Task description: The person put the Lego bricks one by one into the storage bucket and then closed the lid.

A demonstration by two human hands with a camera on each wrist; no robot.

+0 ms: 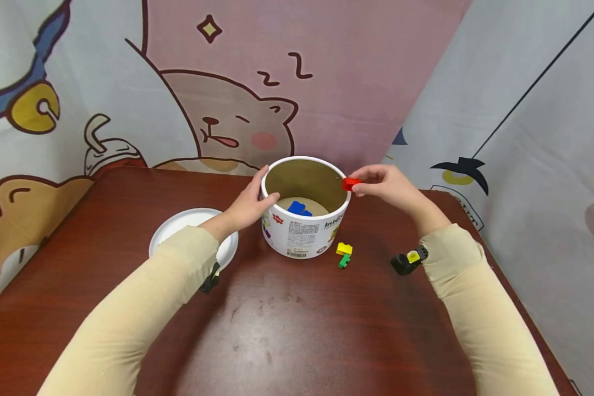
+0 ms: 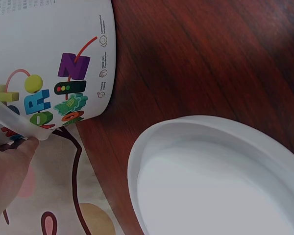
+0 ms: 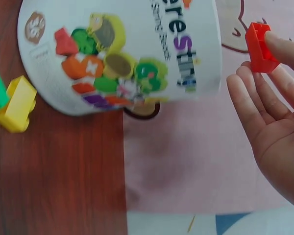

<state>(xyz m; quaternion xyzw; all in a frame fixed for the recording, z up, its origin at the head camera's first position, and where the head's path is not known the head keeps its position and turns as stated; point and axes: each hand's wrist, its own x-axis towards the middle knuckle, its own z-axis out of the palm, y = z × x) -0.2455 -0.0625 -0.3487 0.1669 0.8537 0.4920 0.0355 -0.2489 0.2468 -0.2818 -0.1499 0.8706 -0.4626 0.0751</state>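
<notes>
A white round bucket (image 1: 299,236) with printed pictures stands upright on the table. At its left side my left hand (image 1: 245,207) holds the rim, thumb toward the front. Two blue toy bricks, or one stepped piece (image 1: 297,208), lie on the bucket's bottom. My right hand (image 1: 388,190) pinches a red toy brick (image 3: 259,48) between thumb and fingers, at the right edge of the rim. Beside the bucket's front right lie a yellow brick (image 1: 344,249) and a green brick (image 1: 344,261), close together. In the left wrist view, only part of the left hand (image 2: 10,171) shows.
A white round lid (image 1: 227,250), hollow side up, lies left of the bucket, partly under my left forearm. The dark red wooden table (image 1: 257,330) ends at a cartoon-printed cloth (image 1: 376,71) behind the bucket.
</notes>
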